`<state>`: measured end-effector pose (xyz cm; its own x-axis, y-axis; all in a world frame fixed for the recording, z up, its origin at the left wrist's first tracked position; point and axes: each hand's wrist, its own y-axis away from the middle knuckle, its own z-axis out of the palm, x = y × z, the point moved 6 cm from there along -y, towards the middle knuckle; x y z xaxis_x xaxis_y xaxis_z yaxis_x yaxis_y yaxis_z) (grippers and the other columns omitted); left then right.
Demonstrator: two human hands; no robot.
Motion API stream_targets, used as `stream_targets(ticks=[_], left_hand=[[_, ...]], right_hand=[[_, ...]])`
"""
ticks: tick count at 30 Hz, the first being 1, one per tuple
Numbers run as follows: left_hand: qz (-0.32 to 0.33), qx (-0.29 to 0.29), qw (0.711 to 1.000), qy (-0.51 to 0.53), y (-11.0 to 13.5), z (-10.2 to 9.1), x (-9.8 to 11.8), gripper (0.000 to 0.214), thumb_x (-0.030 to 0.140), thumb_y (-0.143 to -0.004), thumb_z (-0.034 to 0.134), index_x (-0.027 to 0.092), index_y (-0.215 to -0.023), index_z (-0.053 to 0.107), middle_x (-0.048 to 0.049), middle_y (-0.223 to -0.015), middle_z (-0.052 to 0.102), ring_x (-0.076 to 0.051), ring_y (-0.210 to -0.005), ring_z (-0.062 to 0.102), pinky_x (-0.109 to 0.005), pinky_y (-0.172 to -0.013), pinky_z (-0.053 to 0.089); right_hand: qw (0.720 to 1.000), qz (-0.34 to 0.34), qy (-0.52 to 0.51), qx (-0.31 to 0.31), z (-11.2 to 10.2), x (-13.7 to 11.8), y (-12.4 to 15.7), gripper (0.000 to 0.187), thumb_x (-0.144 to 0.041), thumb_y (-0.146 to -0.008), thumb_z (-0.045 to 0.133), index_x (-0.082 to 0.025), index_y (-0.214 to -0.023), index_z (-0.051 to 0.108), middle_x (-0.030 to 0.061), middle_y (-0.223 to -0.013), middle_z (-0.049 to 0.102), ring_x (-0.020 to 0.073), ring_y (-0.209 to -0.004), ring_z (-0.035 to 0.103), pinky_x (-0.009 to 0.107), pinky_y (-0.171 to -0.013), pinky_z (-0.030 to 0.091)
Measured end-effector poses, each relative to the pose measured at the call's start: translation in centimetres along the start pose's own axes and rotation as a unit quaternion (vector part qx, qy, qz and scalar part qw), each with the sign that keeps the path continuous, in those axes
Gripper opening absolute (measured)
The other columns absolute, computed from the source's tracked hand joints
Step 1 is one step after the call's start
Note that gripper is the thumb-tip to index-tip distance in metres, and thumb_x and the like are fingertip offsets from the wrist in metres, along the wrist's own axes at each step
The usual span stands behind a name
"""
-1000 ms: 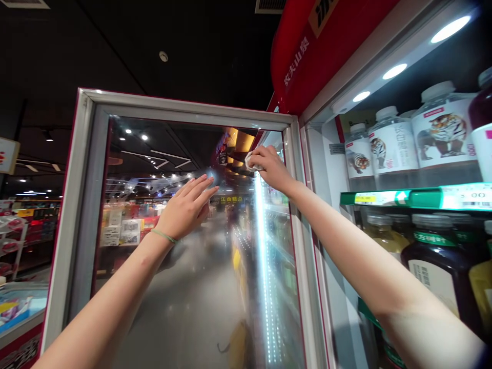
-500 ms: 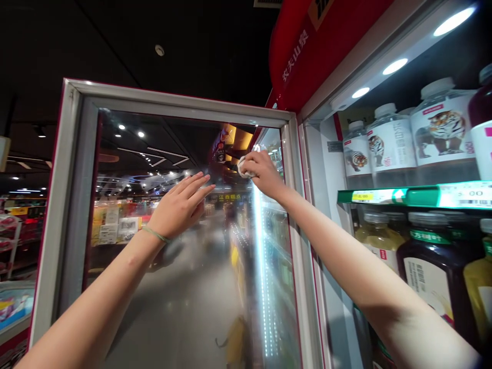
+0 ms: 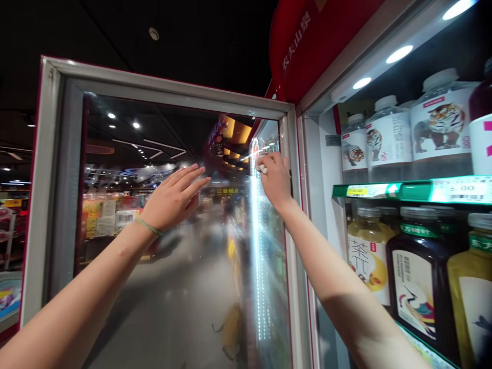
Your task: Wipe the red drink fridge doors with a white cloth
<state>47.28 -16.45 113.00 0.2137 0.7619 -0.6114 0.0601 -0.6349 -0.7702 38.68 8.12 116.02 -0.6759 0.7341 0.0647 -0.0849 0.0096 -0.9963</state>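
Note:
My right hand point(image 3: 275, 179) is closed around a crumpled white cloth point(image 3: 263, 168), of which only a small part shows past the fingers. It is at the right side of the fridge door's glass pane point(image 3: 184, 287), close to the grey door frame point(image 3: 289, 215). My left hand point(image 3: 173, 197), with a thin green band at the wrist, is at the middle of the pane. Its fingers are stretched out and it holds nothing. Whether the palm presses on the glass I cannot tell. The door stands open on the left of the fridge.
To the right, the lit fridge holds large tiger-label bottles point(image 3: 440, 123) above a green price strip point(image 3: 403, 190). Below stand dark and yellow drink bottles point(image 3: 418, 277). A red header point(image 3: 311, 51) tops the fridge. Shop shelves and floor show through the glass.
My right hand has slid right along the glass with the cloth, toward the door frame. My left hand keeps its outstretched pose. The camera view has shifted slightly.

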Motion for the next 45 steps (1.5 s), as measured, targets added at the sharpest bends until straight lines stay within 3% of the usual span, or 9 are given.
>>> stream_targets(ticks=[3,7,12,21,24,29,33,39,45], left_hand=[[-0.002,-0.003,1.0,-0.006,-0.1,-0.1,0.2,0.05,0.018,-0.096,0.049,0.026,-0.146,0.054,-0.0079,-0.156,0.053,-0.027,-0.15,0.043,-0.053,-0.126,0.039],[0.001,-0.002,1.0,0.003,-0.2,-0.3,0.2,0.052,0.019,-0.095,0.051,0.028,-0.146,0.054,-0.0071,-0.156,0.053,-0.028,-0.149,0.044,-0.053,-0.125,0.04],[0.011,-0.003,1.0,0.01,-0.3,-0.4,0.2,0.052,0.02,-0.096,0.05,0.031,-0.147,0.052,-0.0055,-0.156,0.053,-0.028,-0.149,0.045,-0.056,-0.123,0.042],[0.019,0.0,1.0,0.0,-0.2,-0.4,0.0,0.045,0.021,-0.098,0.049,0.027,-0.142,0.055,-0.0088,-0.153,0.055,-0.028,-0.148,0.046,-0.055,-0.123,0.043],[0.017,-0.003,1.0,0.003,-0.2,-0.5,0.0,0.046,0.021,-0.098,0.049,0.029,-0.142,0.055,-0.0078,-0.154,0.055,-0.029,-0.148,0.046,-0.056,-0.123,0.043],[0.004,-0.012,1.0,0.021,-0.3,-0.4,-0.1,0.046,0.023,-0.098,0.048,0.031,-0.143,0.054,-0.0045,-0.155,0.054,-0.029,-0.148,0.046,-0.058,-0.123,0.042],[0.007,-0.013,1.0,0.026,-0.3,-0.4,-0.2,0.047,0.023,-0.097,0.049,0.03,-0.144,0.054,-0.0053,-0.156,0.053,-0.029,-0.149,0.044,-0.058,-0.124,0.04],[0.018,-0.005,1.0,0.013,-0.3,-0.6,-0.1,0.045,0.023,-0.097,0.051,0.027,-0.141,0.056,-0.0087,-0.153,0.055,-0.03,-0.147,0.047,-0.057,-0.123,0.042],[0.013,-0.003,1.0,0.007,-0.3,-0.6,0.2,0.048,0.021,-0.095,0.053,0.028,-0.143,0.055,-0.009,-0.154,0.055,-0.03,-0.148,0.047,-0.057,-0.122,0.042]], right_hand=[[0.999,0.038,0.011,0.02,-0.3,0.5,0.8,0.033,-0.003,-0.09,0.037,-0.023,-0.09,0.063,0.0115,-0.108,0.06,0.0284,-0.101,0.052,0.044,-0.09,0.045],[1.0,0.003,-0.02,-0.002,0.1,0.4,1.2,0.03,-0.006,-0.092,0.041,-0.024,-0.094,0.065,0.0113,-0.112,0.061,0.0287,-0.105,0.052,0.046,-0.094,0.046],[0.998,0.036,0.013,0.046,-1.5,2.2,3.7,0.044,-0.009,-0.095,0.034,-0.024,-0.121,0.066,0.015,-0.128,0.061,0.0339,-0.123,0.052,0.059,-0.105,0.047],[0.999,0.046,0.011,-0.003,-1.2,2.3,7.4,0.06,-0.007,-0.094,0.033,-0.028,-0.145,0.057,0.0105,-0.15,0.054,0.0315,-0.143,0.048,0.06,-0.116,0.046],[0.998,0.068,0.018,0.007,-0.9,1.6,8.4,0.06,-0.008,-0.096,0.032,-0.029,-0.145,0.058,0.0121,-0.146,0.058,0.0329,-0.142,0.049,0.063,-0.116,0.045],[0.998,0.036,0.007,-0.051,0.2,0.5,8.8,0.063,-0.007,-0.096,0.029,-0.029,-0.15,0.054,0.0081,-0.157,0.05,0.0308,-0.15,0.04,0.059,-0.124,0.037],[0.993,0.106,0.04,-0.014,-0.3,1.6,8.8,0.063,-0.008,-0.096,0.03,-0.027,-0.153,0.052,0.0111,-0.155,0.052,0.0319,-0.149,0.042,0.06,-0.122,0.04],[0.999,0.018,0.014,-0.043,0.4,0.6,9.0,0.063,-0.005,-0.096,0.031,-0.028,-0.149,0.057,0.0055,-0.155,0.054,0.0253,-0.148,0.043,0.053,-0.126,0.036],[0.997,0.076,0.032,0.009,-0.1,1.7,10.0,0.064,-0.006,-0.097,0.032,-0.029,-0.153,0.053,0.0081,-0.151,0.057,0.0257,-0.147,0.046,0.052,-0.122,0.042]])
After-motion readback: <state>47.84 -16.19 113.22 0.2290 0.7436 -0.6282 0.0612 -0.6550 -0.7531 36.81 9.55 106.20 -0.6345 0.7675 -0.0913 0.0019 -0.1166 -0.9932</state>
